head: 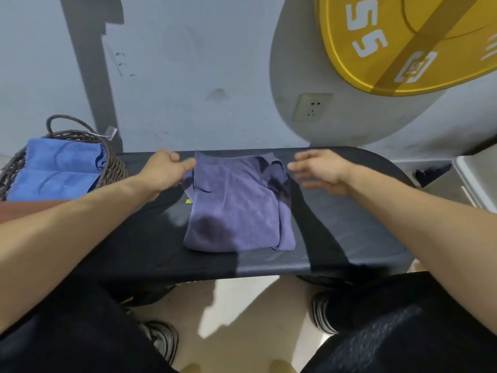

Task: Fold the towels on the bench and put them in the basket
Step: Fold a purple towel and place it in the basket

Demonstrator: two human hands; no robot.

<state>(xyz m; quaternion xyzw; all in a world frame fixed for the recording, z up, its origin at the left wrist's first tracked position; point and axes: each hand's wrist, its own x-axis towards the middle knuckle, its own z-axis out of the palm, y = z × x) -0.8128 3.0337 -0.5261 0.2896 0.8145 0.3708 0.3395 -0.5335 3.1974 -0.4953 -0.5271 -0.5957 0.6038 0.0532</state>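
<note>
We are partway along, judging by the blue towel [57,170] lying folded in the basket [114,168] while our left hand [164,170] is pinching the purple towel's [236,208] far corner on the worktop [349,232] and our right hand [320,169] is hovering with fingers relaxed, grasping nothing.

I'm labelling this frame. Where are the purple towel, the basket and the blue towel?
purple towel [236,208]: head view, middle of its top layer.
basket [114,168]: head view, woven right wall.
blue towel [59,170]: head view, middle of its folded top.
</note>
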